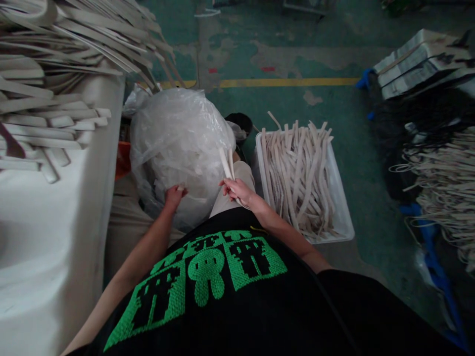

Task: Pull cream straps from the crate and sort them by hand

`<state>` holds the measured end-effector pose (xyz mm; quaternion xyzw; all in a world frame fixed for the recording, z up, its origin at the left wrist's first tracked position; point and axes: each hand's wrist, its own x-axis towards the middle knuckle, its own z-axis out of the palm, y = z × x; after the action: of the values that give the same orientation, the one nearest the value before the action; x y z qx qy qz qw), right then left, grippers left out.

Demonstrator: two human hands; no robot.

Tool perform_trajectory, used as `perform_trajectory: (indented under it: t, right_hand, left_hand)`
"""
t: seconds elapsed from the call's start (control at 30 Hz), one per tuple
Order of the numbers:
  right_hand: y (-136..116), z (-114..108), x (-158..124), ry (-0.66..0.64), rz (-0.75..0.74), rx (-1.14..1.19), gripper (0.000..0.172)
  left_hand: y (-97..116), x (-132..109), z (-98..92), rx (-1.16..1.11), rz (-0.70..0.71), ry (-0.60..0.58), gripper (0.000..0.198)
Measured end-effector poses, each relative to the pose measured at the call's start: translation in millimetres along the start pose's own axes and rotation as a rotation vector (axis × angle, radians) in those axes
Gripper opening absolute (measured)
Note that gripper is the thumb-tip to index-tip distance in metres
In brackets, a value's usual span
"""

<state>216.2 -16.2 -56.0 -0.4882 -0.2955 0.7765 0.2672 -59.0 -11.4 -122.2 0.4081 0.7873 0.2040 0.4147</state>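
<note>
My right hand [239,192] is closed around a few narrow off-white strips [227,165], whose upper ends stick up past my fingers. Over the near side of a large clear plastic bag [181,128], my left hand [175,197] is closed in a pinch. Something small and pale shows at its fingertips, too small to name. Inside the bag lie whitish, crumpled pieces that blur behind the film. A white bin [343,212] filled with long off-white strips [300,173] stands to the right of my right forearm.
On the left, a white-covered table [55,222] carries piles of pale flat strips [48,118]. At right are stacked bundles [419,64], a heap of thin cords [445,193] and a blue frame [438,277]. A yellow line [289,82] crosses the green floor.
</note>
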Motion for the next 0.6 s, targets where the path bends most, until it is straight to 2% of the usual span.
perform_trajectory:
  t: [0.1, 0.17, 0.23, 0.33, 0.47, 0.53, 0.6]
  right_hand:
    - [-2.9, 0.4, 3.3, -0.012, 0.024, -0.01, 0.027]
    - [-7.5, 3.5, 5.1, -0.026, 0.035, -0.028, 0.027]
    - [-14.5, 11.2, 6.9, -0.056, 0.025, -0.055, 0.028]
    - [-27.2, 34.3, 10.3, -0.177, -0.008, -0.097, 0.031]
    - [-41.2, 77.1, 15.0, -0.392, 0.018, -0.162, 0.041]
    - [-45.4, 95.3, 16.2, -0.43, 0.04, -0.194, 0.04]
    - [-48.5, 107.4, 16.3, -0.432, 0.024, -0.214, 0.035]
  left_hand:
    - [23.2, -7.3, -22.4, -0.233, 0.05, 0.097, 0.064]
    - [40.6, -22.4, -40.5, -0.458, 0.145, 0.154, 0.068]
    - [57.3, -44.7, -56.8, -0.569, 0.244, 0.159, 0.07]
    - [75.9, -82.0, -71.9, -0.549, 0.363, 0.116, 0.077]
    - [85.0, -118.8, -79.1, -0.407, 0.567, -0.003, 0.083]
    - [85.4, -130.1, -82.1, -0.287, 0.688, -0.068, 0.08]
    - [85.6, -138.0, -85.6, -0.173, 0.782, -0.082, 0.076]
